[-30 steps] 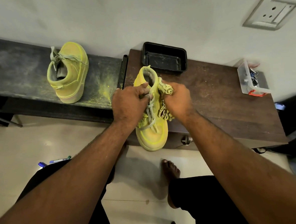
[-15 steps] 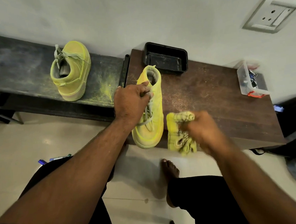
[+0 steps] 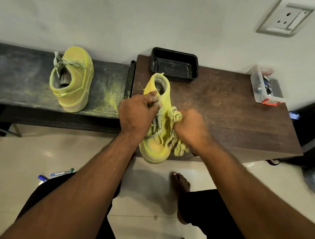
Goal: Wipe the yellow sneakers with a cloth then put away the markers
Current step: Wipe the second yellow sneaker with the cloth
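Where dust clings, crumpled cloth (image 3: 175,115) against matte sneaker (image 3: 156,134).

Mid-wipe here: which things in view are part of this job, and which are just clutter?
Job:
- sneaker being wiped, held by left hand
- cloth in right hand
- second sneaker
- markers on floor

Lying about:
- black tray
- clear clip box
- wall socket

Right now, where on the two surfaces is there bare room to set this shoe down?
Free: brown wooden tabletop between black plastic tray and clear storage box; dusty dark bench left of the second yellow sneaker. Crowded: table's front-left corner, with both hands.
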Tool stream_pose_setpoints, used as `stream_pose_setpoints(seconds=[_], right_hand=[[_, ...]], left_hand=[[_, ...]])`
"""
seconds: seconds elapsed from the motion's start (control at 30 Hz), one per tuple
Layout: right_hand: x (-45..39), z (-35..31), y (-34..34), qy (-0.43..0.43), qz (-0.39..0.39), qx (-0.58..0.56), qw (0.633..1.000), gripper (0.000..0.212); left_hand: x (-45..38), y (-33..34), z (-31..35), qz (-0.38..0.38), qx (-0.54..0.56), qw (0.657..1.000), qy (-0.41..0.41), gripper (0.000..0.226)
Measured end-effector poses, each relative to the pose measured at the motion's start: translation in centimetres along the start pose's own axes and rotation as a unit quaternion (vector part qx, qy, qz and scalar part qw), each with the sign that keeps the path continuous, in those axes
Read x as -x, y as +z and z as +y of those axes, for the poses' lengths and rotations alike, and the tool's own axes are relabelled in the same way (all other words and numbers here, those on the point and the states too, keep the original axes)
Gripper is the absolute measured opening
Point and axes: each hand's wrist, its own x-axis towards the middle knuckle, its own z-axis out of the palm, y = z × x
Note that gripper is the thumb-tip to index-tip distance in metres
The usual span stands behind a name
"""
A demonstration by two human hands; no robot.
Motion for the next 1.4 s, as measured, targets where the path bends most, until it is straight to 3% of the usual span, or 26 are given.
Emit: stream_pose_setpoints(seconds=[0.07, 0.13, 0.2, 0.27, 0.37, 0.43, 0.6, 0.7, 0.87, 1.07, 1.2, 1.4], right_hand=[[3.0, 0.8, 1.0, -0.042, -0.054, 0.073, 0.995, 0.021], [5.1, 1.5, 1.2, -0.072, -0.092, 0.168, 0.979, 0.039], [5.0, 2.1, 0.0, -0.046, -0.088, 0.125, 0.987, 0.032], [3.8, 2.3, -1.6, -0.001, -0.029, 0.036, 0.999, 0.026], [1.0, 1.9, -2.3, -0.060, 0.119, 0.044, 0.990, 0.046], [-0.1, 1.3, -1.5, -0.118, 0.111, 0.094, 0.982, 0.062], [0.2, 2.9, 4.0, -0.216, 0.093, 0.336, 0.912, 0.061], [1.8, 4.3, 5.8, -0.221, 0.064, 0.411, 0.882, 0.060], [3.9, 5.1, 3.9, -0.305, 0.020, 0.471, 0.827, 0.061], [3.2, 5.4, 2.7, -0.231, 0.019, 0.419, 0.878, 0.050], [2.3, 4.9, 3.6, -0.181, 0.034, 0.377, 0.908, 0.055], [3.3, 4.4, 4.8, -0.202, 0.011, 0.402, 0.893, 0.070]], left_hand=[[0.0, 0.0, 0.1, 0.002, 0.001, 1.000, -0.004, 0.025], [0.1, -0.1, 0.2, 0.003, 0.000, 1.000, -0.005, 0.024], [0.1, -0.3, 0.4, 0.002, 0.004, 1.000, -0.009, 0.024], [0.2, -0.4, 0.4, -0.004, 0.015, 1.000, -0.017, 0.025], [0.2, -0.4, 0.5, -0.011, 0.012, 1.000, -0.019, 0.026], [0.1, -0.5, 0.6, -0.013, 0.009, 1.000, -0.021, 0.026], [-0.1, -0.7, 0.3, -0.014, -0.005, 1.000, -0.008, 0.025], [-0.1, -0.8, 0.3, -0.013, -0.005, 1.000, -0.002, 0.024], [0.0, -0.8, 0.4, -0.011, -0.002, 1.000, 0.006, 0.025], [0.0, -0.7, 0.3, -0.009, -0.006, 1.000, 0.005, 0.023], [0.0, -0.4, 0.1, -0.007, 0.006, 1.000, 0.001, 0.024], [0.0, -0.5, 0.3, -0.007, 0.014, 1.000, -0.002, 0.024]])
